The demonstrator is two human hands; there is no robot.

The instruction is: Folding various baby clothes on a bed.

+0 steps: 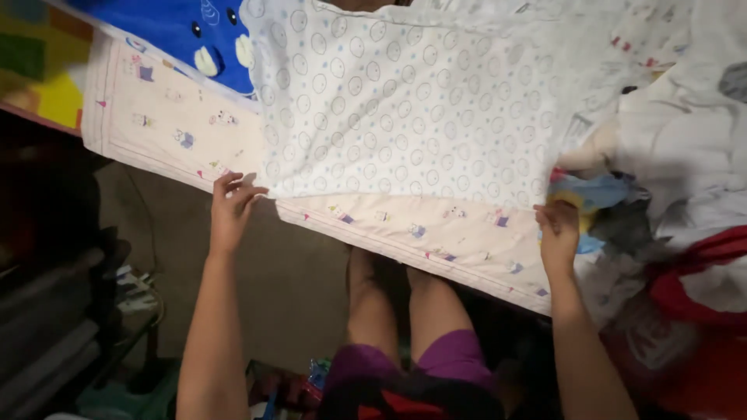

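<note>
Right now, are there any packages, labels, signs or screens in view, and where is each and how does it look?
None can be made out: no package, label, sign or screen shows.
White cloth: spread over the middle, printed with small grey circles; the left hand and right hand hold its near edge.
Pink sheet: underneath, with small pictures.
Blue cloth: top left.

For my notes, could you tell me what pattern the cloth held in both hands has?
White cloth with small grey smiley-face circles, head view.

White cloth with grey smiley circles (405,101), spread flat over pink bedsheet; lower corners pinched at the edge
</note>
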